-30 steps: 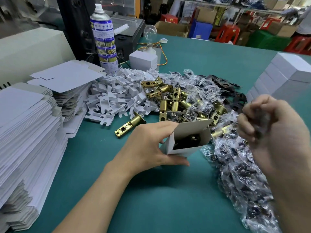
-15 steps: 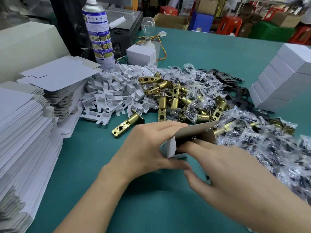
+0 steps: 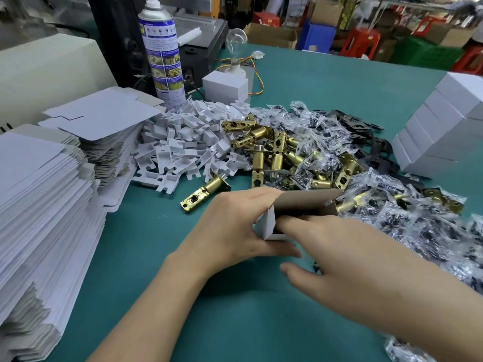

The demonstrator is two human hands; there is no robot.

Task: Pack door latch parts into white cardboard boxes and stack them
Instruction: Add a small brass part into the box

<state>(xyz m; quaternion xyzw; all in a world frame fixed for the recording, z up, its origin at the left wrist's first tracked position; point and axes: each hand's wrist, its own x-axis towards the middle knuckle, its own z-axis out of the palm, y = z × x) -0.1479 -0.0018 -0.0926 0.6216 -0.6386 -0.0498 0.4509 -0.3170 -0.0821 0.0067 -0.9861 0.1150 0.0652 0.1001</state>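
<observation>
mid-frame, the right hand (image 3: 352,257), a raised fist a second ago, has dropped to the white cardboard box (image 3: 305,202). its fingers (image 3: 300,222) are nearly straight, pushing into the open mouth. the left hand (image 3: 230,226) stays curled round the box's left end, lid flap up. filling looks nearly done, closing likely next. on the teal table (image 3: 235,309) lie brass latch bolts (image 3: 274,152) and bagged small parts (image 3: 418,226), with flat box blanks (image 3: 39,205) at left, finished boxes (image 3: 444,126) stacked upper right and a spray can (image 3: 163,53) upper left. red stools (image 3: 363,40) line the top.
</observation>
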